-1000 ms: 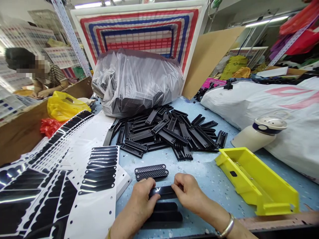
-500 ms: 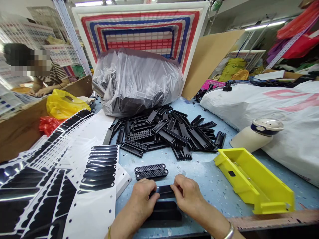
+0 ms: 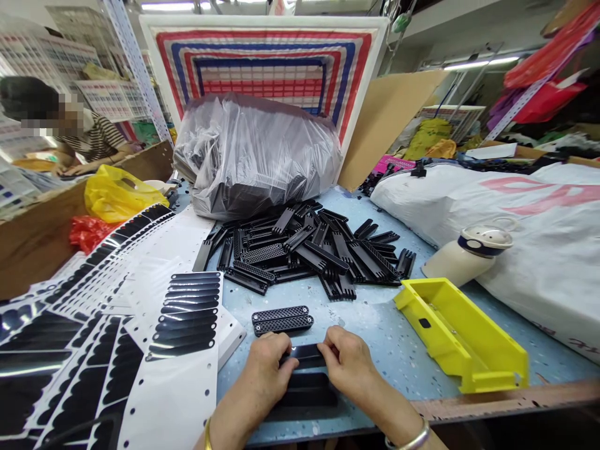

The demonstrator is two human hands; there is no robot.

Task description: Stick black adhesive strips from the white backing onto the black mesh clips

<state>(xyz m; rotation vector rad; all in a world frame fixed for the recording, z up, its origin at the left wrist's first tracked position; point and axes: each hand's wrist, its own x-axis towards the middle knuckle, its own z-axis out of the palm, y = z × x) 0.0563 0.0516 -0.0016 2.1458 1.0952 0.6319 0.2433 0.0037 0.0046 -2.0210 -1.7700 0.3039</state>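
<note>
My left hand (image 3: pixel 268 370) and my right hand (image 3: pixel 347 361) pinch the two ends of a glossy black strip (image 3: pixel 307 356) near the front of the blue table. Whether the strip lies on a piece underneath, I cannot tell. Just below it, nearer to me, lies a smooth black handle piece (image 3: pixel 304 397), partly behind my left hand. Beyond my fingers rest black handle pieces with a diamond-textured face (image 3: pixel 282 320), side by side. To the left is a white backing sheet (image 3: pixel 171 390) bearing several black adhesive strips (image 3: pixel 187 319).
A heap of black handle pieces (image 3: pixel 323 250) spreads mid-table before a plastic-wrapped bundle (image 3: pixel 262 156). On the right stand a yellow bin (image 3: pixel 469 337), a cream bottle (image 3: pixel 459 259) and a white sack (image 3: pixel 539 231). A person (image 3: pixel 98 137) sits far left. More strip sheets (image 3: pixel 60 362) cover the left.
The view has shifted slightly, so the yellow bin and bottle appear further left. Both hands keep their pinch on the black strip, with little visible movement.
</note>
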